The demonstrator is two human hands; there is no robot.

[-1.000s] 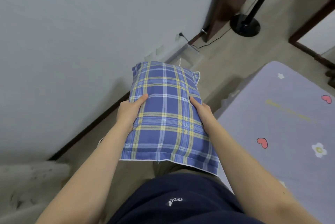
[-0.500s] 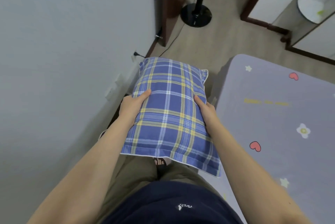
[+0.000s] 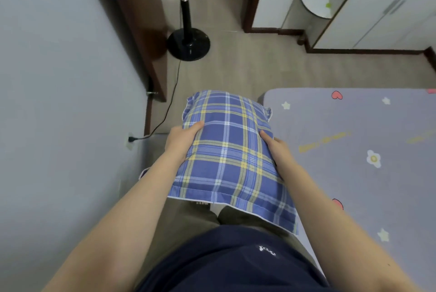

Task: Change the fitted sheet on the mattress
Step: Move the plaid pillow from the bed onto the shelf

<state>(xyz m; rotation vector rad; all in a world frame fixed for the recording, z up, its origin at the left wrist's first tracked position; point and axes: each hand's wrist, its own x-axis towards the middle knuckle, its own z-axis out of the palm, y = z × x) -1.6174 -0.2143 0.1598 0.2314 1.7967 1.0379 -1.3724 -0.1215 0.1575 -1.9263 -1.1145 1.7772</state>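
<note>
A blue plaid pillow [image 3: 230,150] with yellow stripes is held in front of my waist, above the floor gap beside the bed. My left hand [image 3: 181,141] grips its left side, thumb on top. My right hand [image 3: 277,150] grips its right side the same way. To the right lies the mattress, covered by a lilac fitted sheet [image 3: 354,145] printed with hearts, stars and flowers; its near-left corner sits just past the pillow.
A grey wall [image 3: 59,102] runs close on my left, with a plugged socket [image 3: 131,139] and a cable along the floor. A black fan stand [image 3: 188,42] rests on the floor ahead, by a brown door frame [image 3: 141,32]. White wardrobe doors [image 3: 377,8] stand at the far right.
My view has swung to the right, away from the wall and toward the bed. The pillow stays in both hands and now reaches the mattress corner.
</note>
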